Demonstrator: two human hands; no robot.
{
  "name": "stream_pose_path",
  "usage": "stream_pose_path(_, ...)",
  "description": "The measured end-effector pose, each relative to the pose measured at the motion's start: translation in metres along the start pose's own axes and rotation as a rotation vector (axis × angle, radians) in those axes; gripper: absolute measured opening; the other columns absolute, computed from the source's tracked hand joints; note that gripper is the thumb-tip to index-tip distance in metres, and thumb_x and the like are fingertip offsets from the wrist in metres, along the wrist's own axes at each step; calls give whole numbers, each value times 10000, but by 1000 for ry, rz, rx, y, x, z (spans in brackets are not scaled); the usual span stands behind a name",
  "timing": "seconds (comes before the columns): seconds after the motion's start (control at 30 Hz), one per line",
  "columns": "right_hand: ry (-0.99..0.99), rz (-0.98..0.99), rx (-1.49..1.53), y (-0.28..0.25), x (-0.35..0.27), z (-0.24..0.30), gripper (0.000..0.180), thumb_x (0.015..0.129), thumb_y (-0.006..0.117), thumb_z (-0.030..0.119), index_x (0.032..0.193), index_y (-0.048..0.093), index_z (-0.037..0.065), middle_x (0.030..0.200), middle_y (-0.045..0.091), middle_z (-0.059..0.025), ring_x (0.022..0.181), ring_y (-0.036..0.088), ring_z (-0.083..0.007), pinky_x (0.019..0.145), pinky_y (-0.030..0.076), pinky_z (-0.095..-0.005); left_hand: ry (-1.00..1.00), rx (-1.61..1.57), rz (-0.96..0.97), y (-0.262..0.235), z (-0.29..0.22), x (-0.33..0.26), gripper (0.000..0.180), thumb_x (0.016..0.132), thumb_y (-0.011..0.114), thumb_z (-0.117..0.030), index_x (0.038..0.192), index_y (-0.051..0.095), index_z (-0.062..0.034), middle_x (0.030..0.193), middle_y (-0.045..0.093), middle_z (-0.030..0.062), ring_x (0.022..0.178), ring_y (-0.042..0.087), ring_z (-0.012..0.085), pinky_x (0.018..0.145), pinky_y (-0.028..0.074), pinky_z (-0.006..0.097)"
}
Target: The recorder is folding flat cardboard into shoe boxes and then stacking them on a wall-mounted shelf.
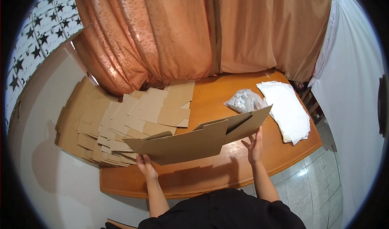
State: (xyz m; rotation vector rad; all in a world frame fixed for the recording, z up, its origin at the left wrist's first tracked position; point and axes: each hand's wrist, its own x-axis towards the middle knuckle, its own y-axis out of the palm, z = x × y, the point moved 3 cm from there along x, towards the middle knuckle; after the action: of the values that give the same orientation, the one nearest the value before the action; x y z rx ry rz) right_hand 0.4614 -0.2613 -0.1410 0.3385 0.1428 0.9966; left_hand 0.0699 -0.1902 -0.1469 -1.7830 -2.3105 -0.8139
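Observation:
A flattened brown cardboard box (186,144) is held up above the table, tilted, its right end higher than its left. My left hand (146,167) grips its lower left corner, the fingers partly hidden behind the board. At the right end, my right hand (255,148) holds the lower edge, thumb and fingers around the flap. To the left lies a spread of overlapping flat cardboard boxes (154,105), reaching from the table toward the wall. Behind the held box sits a clear plastic bag (245,100) with greyish contents I cannot make out.
A stack of white paper sheets (285,109) lies on the right of the wooden table (210,93). Orange-brown curtains (178,30) hang along the far side, and a white cloth (352,83) hangs at the right. A pale wall (44,119) stands on the left.

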Motion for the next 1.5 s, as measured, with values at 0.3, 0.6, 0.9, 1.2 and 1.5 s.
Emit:
stream_pose_path(0.3,79,226,324,-43,11,-41,419,942,430,321,1267,356,67,1189,447,-109,1179,468,-378,800,526,-462,-218,-53,174,76,21,-38,357,938,515,-295,1201,483,-55,1145,550,54,1045,522,166,909,436,357)
stream_pose_path(0.6,119,71,312,-56,19,-58,393,957,397,323,1250,414,61,804,573,-108,658,585,-157,523,496,-244,-880,-247,109,69,53,-45,485,939,394,-464,1228,483,-85,1101,568,102,913,584,222,722,539,403)
stream_pose_path(0.9,-12,271,-295,-55,52,-100,497,946,399,420,1277,464,55,1107,541,-76,926,564,-196,785,438,-297,-884,-881,530,66,111,-23,609,917,480,-431,1361,341,-39,956,542,75,709,547,173,579,461,271)
stream_pose_path(1.2,-126,118,-1052,-55,93,-3,236,855,536,194,1002,577,15,856,602,-114,829,564,-225,728,447,-309,-619,-645,405,137,100,6,458,921,496,-302,1285,402,-41,893,475,32,695,456,105,650,419,233)
stream_pose_path(1.5,191,-76,-517,-135,58,-152,259,899,507,259,919,600,18,814,631,-116,777,582,-184,713,450,-313,-807,-307,312,99,158,-83,271,938,472,-288,1038,534,-43,820,518,29,683,503,110,618,457,251)
